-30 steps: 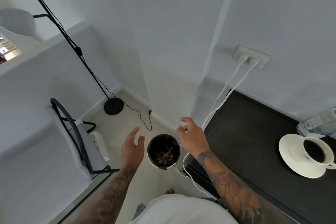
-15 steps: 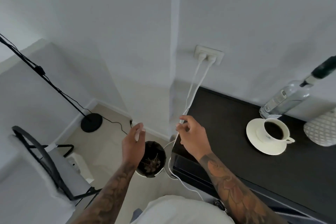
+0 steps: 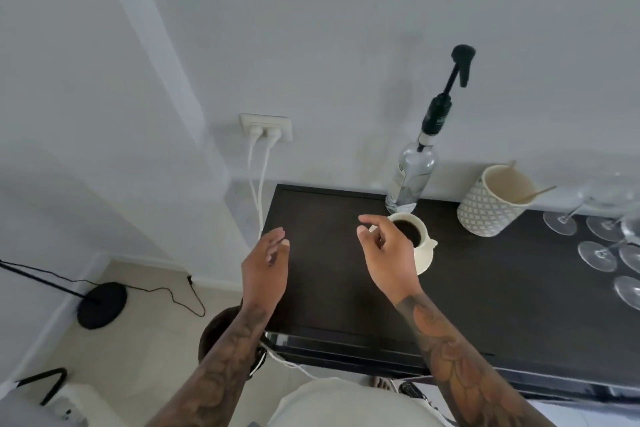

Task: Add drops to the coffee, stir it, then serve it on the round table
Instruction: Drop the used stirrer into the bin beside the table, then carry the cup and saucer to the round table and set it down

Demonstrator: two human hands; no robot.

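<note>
Both hands empty over the desk (image 3: 329,288); spill risk at the cup.
Coffee cup (image 3: 414,232) on its saucer (image 3: 424,258), centre frame, partly behind right hand (image 3: 388,253); that grip loosely curled on nothing; left hand (image 3: 265,265) grip apart; a careless reach could knock the full cup; pump bottle (image 3: 412,177) just behind could tip.

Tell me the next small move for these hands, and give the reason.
Probably reach the right hand past the coffee cup to the clear bottle with the black pump top behind it. Both hands hold nothing, the coffee sits full on its saucer, and that bottle looks like the only likely source of drops in view. The left hand hovers over the dark table.
</note>
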